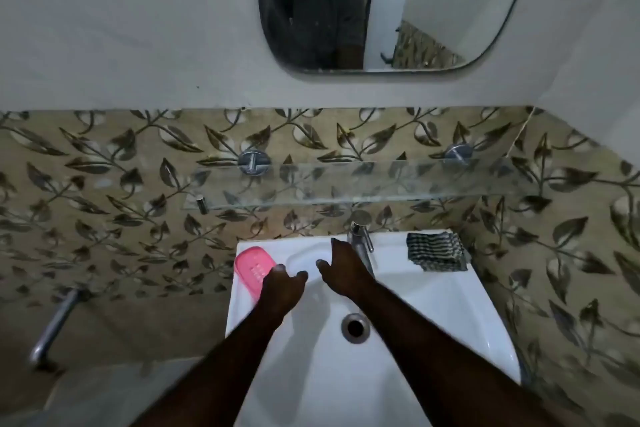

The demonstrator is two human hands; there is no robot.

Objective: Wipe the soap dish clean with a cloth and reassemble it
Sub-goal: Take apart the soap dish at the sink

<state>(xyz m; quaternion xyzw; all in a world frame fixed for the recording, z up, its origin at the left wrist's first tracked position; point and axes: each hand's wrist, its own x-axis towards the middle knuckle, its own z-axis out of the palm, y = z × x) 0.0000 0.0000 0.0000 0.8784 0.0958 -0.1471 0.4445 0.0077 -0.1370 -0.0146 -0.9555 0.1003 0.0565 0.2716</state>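
A pink soap dish [251, 267] with small drain holes lies on the back left rim of the white sink [433, 305]. My left hand [282, 288] hovers just right of the dish, fingers spread, its fingertips at the dish's near edge and holding nothing. My right hand [341, 269] is over the basin beside the tap, fingers apart and empty. A folded black-and-white checked cloth [436, 251] rests on the sink's back right corner, untouched.
A chrome tap [360, 241] stands at the back centre of the sink, right of my right hand. The drain [355, 328] sits mid-basin. A glass shelf [346, 184] projects from the leaf-patterned tiles above. A mirror [381, 3] hangs higher. A metal pipe [55, 326] juts at the left.
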